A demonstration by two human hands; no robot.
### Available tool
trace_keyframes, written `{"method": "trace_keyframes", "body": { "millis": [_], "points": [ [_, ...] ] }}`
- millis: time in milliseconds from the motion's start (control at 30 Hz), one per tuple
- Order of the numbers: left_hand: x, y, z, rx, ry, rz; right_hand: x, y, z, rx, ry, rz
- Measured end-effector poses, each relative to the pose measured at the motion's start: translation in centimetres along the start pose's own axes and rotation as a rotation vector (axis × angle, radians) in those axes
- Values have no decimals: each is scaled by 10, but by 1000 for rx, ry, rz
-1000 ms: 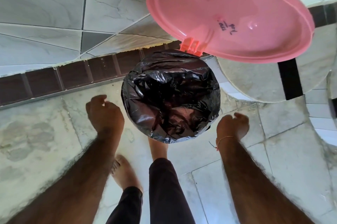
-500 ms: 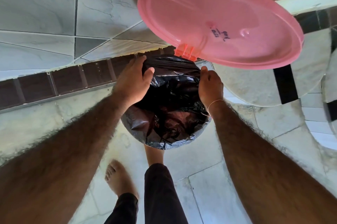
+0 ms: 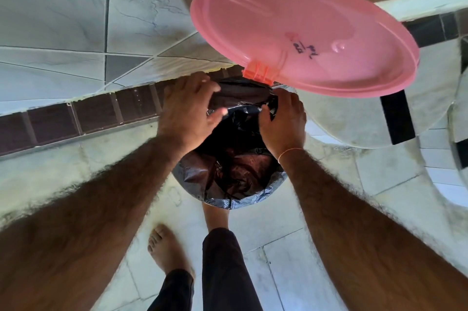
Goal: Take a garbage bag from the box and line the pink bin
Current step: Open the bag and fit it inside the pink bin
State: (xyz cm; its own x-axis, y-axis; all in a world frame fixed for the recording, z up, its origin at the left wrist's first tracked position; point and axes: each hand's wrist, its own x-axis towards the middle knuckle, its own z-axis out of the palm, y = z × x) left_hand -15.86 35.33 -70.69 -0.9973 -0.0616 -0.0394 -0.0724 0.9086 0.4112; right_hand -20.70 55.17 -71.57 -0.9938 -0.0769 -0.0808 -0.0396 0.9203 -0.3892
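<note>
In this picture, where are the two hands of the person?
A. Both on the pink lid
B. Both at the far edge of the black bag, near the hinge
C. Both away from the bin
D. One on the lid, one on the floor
B: the left hand and right hand both pinch the black bag just below the hinge of the raised pink lid.

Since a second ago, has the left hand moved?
Yes. The left hand went from beside the bin up to the black bag's far rim, near the pink lid's hinge.

Soft daylight, strong wide-angle edge distortion
</note>
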Motion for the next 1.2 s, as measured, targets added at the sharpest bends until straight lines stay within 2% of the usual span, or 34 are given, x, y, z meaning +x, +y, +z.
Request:
{"method": "trace_keyframes", "body": {
  "millis": [67,167,233,333,400,567,700,867,967,1067,1200],
  "points": [
    [-2,4,-3,112,-36,64,0,-2,0,-34,-39,-36],
    [-1,11,-6,175,12,112,6,0,0,-147,-76,-85],
    [2,12,-6,32,4,-24,14,0,0,-78,-68,-36],
    [13,7,-3,-186,72,-346,31,-4,-4,154,-59,183],
    [19,0,-2,-269,91,-432,40,-5,-5,204,-88,250],
    [22,-8,0,-314,75,-387,43,-4,-9,198,-164,255],
    [18,-17,-2,-490,39,-496,40,-6,-10,191,-219,276],
    [4,-18,-20,-533,67,-505,15,-15,-17,140,-79,194],
    [-12,-16,-34,-515,34,-516,-4,-16,-26,146,-18,210],
    [-31,-15,-49,-480,9,-497,-26,-12,-41,143,-71,260],
    [-64,-9,-77,-443,-107,-453,-70,-7,-70,118,-167,300]
  ]
}}
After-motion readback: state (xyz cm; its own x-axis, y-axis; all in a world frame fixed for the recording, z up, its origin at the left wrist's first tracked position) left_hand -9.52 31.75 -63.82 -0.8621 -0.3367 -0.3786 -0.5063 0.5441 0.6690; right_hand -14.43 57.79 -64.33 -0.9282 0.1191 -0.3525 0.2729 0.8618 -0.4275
